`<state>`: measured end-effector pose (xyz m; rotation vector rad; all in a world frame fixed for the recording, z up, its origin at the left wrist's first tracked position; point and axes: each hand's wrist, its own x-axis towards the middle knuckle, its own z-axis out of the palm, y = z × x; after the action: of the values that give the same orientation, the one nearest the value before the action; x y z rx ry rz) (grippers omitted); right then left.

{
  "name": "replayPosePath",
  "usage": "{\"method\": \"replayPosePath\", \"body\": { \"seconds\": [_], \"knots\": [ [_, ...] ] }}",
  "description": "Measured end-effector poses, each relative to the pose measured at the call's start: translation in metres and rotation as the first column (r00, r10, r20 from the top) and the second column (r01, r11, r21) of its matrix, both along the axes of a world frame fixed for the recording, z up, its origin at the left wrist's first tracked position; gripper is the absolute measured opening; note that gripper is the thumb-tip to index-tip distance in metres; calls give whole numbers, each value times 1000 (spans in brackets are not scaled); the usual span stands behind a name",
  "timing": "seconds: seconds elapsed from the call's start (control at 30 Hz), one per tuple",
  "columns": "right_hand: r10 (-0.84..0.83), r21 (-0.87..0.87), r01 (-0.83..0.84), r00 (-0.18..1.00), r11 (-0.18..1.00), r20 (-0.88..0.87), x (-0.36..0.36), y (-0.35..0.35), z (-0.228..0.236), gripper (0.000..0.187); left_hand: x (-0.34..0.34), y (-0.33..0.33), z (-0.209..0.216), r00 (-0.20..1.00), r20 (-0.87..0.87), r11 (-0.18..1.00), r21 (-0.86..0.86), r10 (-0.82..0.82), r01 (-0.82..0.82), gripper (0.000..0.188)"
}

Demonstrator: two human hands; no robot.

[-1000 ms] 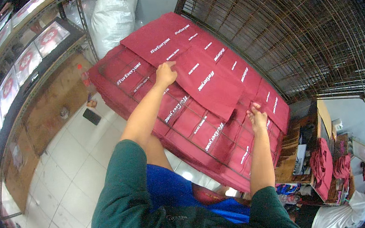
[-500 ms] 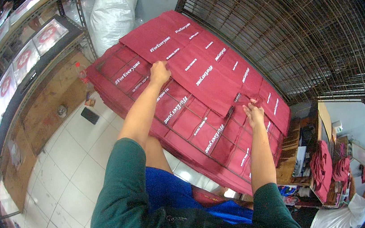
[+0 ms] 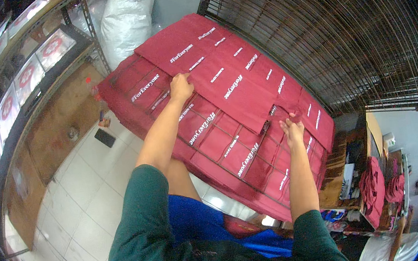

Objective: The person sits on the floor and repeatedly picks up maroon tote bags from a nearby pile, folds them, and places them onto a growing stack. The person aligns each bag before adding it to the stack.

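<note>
Flat maroon fabric bags with white print (image 3: pixel 235 89) lie overlapping on a wire rack (image 3: pixel 212 158), whose thin bars show across the near side. A thick pile of similar maroon pieces lies beneath it. My left hand (image 3: pixel 182 87) is closed on the near edge of one bag, left of the rack's middle. Further right, my right hand (image 3: pixel 293 128) pinches a maroon bag by its loose corner or handle strip; its fingertips are partly hidden by the cloth. Both forearms reach across the bare near part of the rack.
Wire racks (image 3: pixel 327 34) stand stacked at the back right. A shelf with wrapped packets (image 3: pixel 30 76) runs along the left, near a white sack (image 3: pixel 127 24). A phone (image 3: pixel 104 137) lies on the tiled floor. Maroon pieces (image 3: pixel 373 189) sit on a wooden bench at right.
Both hands keep their grip and have barely moved. The cloth at my right hand lies a little flatter. At the lower right, another person's arm has shifted.
</note>
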<state>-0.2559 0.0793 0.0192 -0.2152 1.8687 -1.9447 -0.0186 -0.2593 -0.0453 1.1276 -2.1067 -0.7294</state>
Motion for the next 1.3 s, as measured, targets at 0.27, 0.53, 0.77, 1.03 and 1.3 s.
{"method": "replayPosePath", "body": {
  "seconds": [0.27,0.53,0.77,1.03,1.3],
  "knots": [
    [-66,-6,66,998,998,17,-15,9,-22,42,0,-1,-1,1000,11,996,84,-6,5,42],
    [-27,72,24,999,997,45,-1,14,-31,60,2,-5,-8,1000,0,999,41,-17,17,41],
    [-135,47,130,984,990,118,4,17,-40,74,0,-3,-4,1000,-3,999,-39,-17,17,41],
    [-273,93,262,953,961,134,12,26,-36,79,7,13,3,993,-13,978,-174,115,-116,63],
    [-348,47,351,935,935,-71,80,148,-24,58,63,187,70,842,-429,940,-54,-328,338,61]
  ]
}}
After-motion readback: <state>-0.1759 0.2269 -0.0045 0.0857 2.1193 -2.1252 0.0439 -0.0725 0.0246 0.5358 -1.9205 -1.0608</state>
